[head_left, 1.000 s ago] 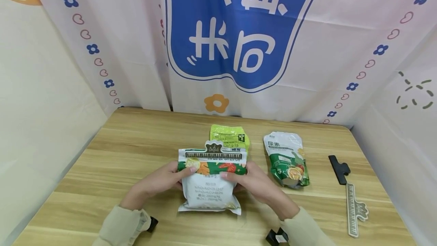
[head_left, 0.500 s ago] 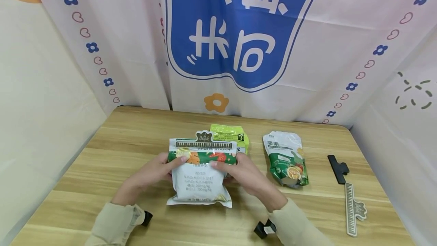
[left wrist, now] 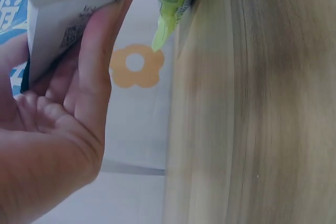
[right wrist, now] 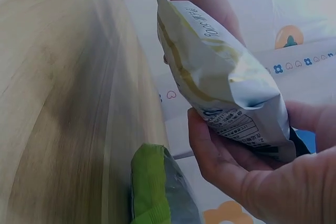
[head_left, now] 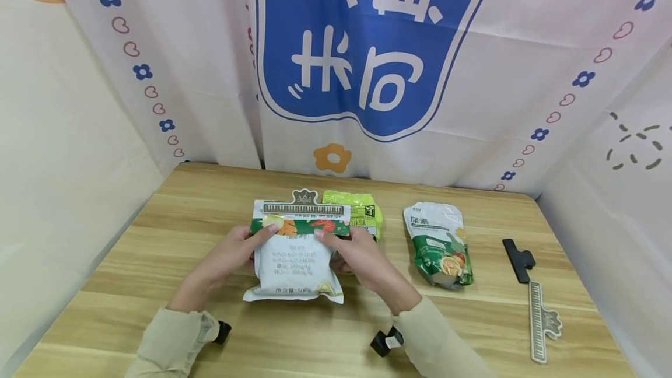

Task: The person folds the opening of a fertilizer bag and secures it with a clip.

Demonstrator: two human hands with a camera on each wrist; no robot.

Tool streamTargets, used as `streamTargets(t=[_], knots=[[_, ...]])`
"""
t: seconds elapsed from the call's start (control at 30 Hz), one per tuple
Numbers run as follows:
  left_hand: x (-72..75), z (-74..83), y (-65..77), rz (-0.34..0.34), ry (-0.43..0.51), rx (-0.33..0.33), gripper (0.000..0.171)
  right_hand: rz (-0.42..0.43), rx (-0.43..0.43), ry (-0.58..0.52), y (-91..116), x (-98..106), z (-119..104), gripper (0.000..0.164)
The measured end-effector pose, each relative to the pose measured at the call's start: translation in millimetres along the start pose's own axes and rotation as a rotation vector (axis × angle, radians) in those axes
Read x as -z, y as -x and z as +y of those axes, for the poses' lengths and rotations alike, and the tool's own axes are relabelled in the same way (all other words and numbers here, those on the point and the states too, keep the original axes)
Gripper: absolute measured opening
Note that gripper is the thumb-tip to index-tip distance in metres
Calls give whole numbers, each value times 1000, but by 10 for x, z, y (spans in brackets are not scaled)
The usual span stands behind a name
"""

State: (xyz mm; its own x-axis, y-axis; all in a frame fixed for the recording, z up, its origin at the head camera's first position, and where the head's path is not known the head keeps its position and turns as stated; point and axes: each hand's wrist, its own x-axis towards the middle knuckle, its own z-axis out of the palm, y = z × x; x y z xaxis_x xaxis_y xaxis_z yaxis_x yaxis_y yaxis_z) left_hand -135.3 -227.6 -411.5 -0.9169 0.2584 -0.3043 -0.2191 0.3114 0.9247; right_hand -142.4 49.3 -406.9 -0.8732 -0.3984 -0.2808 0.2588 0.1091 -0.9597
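Note:
Both hands hold a white and green printed bag, lifted above the wooden table. A long bag clip with a piano-key pattern sits across its folded top. My left hand grips the left side, thumb in front and fingers behind. On the opposite side, my right hand grips it the same way. The bag's underside shows in the right wrist view, with fingers curled beneath it. Partly hidden behind this bag lies a lime-green bag.
A second white and green bag lies on the table to the right. Farther right are a black clip and a pale piano-key clip. A printed curtain hangs along the back edge.
The hands have carried the clipped bag left and away from the front edge. It covers less of the table's front and still has both hands on it.

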Motion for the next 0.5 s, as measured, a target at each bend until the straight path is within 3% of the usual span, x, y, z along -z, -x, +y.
streamTargets(t=[0.23,0.5], knots=[[46,-26,-28,62,2,28,66,2,-12,-26,-120,-73,-2,36],[127,-54,-67,159,-3,109,69,0,-29,-42,-273,-159,-47,32]])
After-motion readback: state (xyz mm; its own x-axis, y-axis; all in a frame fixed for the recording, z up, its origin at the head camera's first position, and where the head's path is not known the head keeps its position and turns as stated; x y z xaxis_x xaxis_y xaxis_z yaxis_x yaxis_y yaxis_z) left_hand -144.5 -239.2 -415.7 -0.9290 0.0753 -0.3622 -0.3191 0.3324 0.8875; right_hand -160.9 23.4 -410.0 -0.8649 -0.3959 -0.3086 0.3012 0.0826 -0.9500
